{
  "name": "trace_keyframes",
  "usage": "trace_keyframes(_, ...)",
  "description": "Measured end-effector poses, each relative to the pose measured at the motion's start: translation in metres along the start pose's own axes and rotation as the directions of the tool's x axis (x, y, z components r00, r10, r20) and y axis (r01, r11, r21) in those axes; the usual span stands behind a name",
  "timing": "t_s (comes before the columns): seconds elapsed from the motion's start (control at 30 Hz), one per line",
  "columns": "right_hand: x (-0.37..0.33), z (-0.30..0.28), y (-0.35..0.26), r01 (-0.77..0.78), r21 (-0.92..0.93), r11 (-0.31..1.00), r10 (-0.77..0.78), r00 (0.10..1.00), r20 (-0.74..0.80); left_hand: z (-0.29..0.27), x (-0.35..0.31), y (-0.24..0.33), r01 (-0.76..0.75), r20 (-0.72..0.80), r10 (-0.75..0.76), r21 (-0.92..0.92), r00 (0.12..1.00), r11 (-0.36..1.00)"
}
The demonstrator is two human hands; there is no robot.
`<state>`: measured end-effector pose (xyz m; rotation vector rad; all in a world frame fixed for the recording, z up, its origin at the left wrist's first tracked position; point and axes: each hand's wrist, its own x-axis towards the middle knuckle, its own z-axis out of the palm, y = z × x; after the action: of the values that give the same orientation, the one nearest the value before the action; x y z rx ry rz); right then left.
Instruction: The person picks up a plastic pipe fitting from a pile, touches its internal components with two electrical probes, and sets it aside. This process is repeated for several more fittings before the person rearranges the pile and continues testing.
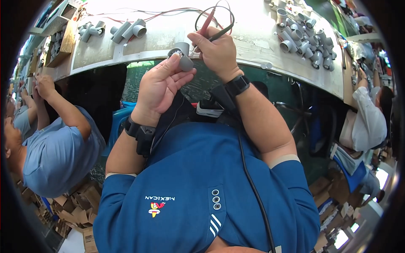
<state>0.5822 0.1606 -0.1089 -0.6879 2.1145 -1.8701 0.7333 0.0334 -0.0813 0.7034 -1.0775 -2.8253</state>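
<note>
While my left hand [158,90] held a smooth grey cylindrical fitting [186,63] near the front edge of the scuffed, pale tabletop [168,30], thumb pressed to it and fingers loosely extended beneath, my right hand [218,52] gripped a slender red probe [206,23] and a black probe [220,33], fingers closed. Whether their tips touched the fitting, I couldn't tell. More tubular grey fittings [297,35] lay heaped to my right.

The left grip [163,82] holds a grey fitting [186,63] by the desk [253,38]; the right grip [218,52], a red probe [207,23] and dark probe [220,33].
</note>
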Motion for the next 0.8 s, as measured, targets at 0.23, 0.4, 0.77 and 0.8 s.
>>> trace_keyframes(0.23, 0.0009, 0.0013, 0.0008, 0.071, -0.168, 0.983, -0.071, 0.997, 0.009, 0.0018, 0.0026, -0.0013, -0.034, -0.016, 0.034, 0.004, 0.999, 0.999)
trace_keyframes(0.4, -0.0002, 0.0003, 0.0007, 0.116, -0.167, 0.979, -0.114, 0.993, 0.018, -0.0011, 0.0067, 0.0001, -0.039, 0.002, 0.039, -0.021, 0.999, 0.999)
trace_keyframes(0.77, -0.0001, -0.0007, 0.0037, 0.139, -0.190, 0.972, -0.141, 0.990, 0.004, -0.0006, 0.0075, -0.0005, -0.045, 0.007, 0.045, -0.029, 0.999, 0.999)
trace_keyframes(0.8, -0.0002, -0.0010, 0.0040, 0.156, -0.196, 0.968, -0.159, 0.987, 0.003, -0.0004, 0.0075, -0.0007, -0.044, 0.009, 0.044, -0.031, 0.999, 0.999)
